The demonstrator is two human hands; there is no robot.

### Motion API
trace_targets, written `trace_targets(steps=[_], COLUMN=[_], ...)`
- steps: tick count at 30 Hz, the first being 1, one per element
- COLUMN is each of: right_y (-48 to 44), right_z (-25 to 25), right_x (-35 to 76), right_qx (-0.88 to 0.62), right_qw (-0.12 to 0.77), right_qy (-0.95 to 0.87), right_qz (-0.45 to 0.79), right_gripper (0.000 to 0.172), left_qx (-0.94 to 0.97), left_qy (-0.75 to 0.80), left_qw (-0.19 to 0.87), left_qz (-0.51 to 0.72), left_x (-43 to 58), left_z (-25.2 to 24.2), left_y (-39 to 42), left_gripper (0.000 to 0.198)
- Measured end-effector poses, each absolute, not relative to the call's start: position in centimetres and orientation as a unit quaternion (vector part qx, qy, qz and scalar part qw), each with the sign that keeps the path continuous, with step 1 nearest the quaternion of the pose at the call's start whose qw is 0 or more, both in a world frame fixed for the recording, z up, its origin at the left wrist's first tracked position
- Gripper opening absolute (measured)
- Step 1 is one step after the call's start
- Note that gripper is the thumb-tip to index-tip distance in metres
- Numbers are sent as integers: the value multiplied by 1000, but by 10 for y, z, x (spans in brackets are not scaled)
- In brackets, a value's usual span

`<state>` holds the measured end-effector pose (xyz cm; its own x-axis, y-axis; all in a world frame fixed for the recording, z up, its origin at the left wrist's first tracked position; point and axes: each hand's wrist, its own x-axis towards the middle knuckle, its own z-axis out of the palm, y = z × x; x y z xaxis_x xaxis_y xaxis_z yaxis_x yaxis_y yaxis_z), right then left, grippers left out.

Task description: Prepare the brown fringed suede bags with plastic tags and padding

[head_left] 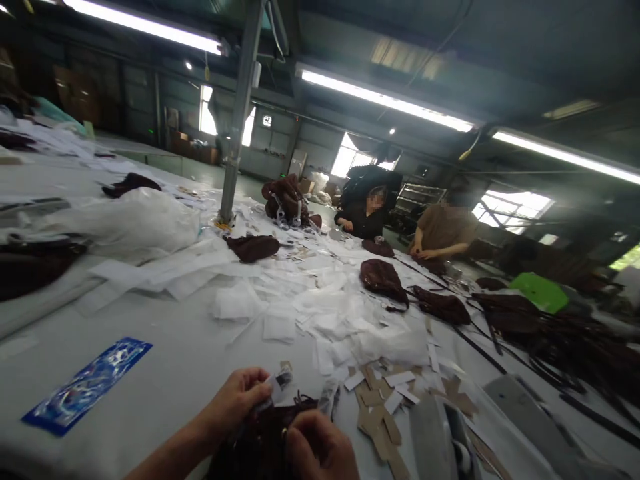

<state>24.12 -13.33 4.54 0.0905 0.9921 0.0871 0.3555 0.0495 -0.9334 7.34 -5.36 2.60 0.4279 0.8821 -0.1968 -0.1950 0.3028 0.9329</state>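
A dark brown, glossy bag (253,443) is in front of me at the bottom of the head view, its lower part cut off by the frame. My left hand (243,397) is closed at the bag's upper left edge, with a small whitish piece showing by the fingertips. On the bag's right side, my right hand (320,443) has its fingers bent and closed on it, beside a small gold-coloured glint. Dark cord ends (305,400) stick up between the hands. Exactly what the fingertips pinch is partly hidden.
A blue printed packet (87,385) lies at left on the white table (170,373). Cardboard scraps (377,413) and a grey device (435,433) are at right. White sheets (320,300) and brown bags (383,280) spread beyond. Two people (367,207) are across the table.
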Motion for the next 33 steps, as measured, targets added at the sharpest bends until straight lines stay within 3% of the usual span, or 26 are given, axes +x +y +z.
trace_targets(steps=[5, 17, 22, 28, 33], right_y=[-100, -88, -86, -87, -87], right_z=[48, 33, 34, 56, 61], right_x=[217, 216, 210, 213, 211], right_qx=[-590, -648, -632, -587, -593], right_qw=[428, 397, 421, 414, 406], right_qy=[-576, -535, -539, -587, -636], right_qz=[372, 368, 365, 373, 283], right_gripper=[41, 44, 43, 25, 20], left_qx=[465, 461, 451, 377, 354], left_qy=[377, 374, 365, 336, 305], left_qw=[700, 706, 700, 758, 782], left_qz=[389, 385, 417, 414, 412], left_x=[68, 65, 65, 66, 65], left_z=[32, 33, 28, 20, 13], left_y=[-53, -54, -52, -45, -45], left_gripper=[44, 52, 45, 41, 36])
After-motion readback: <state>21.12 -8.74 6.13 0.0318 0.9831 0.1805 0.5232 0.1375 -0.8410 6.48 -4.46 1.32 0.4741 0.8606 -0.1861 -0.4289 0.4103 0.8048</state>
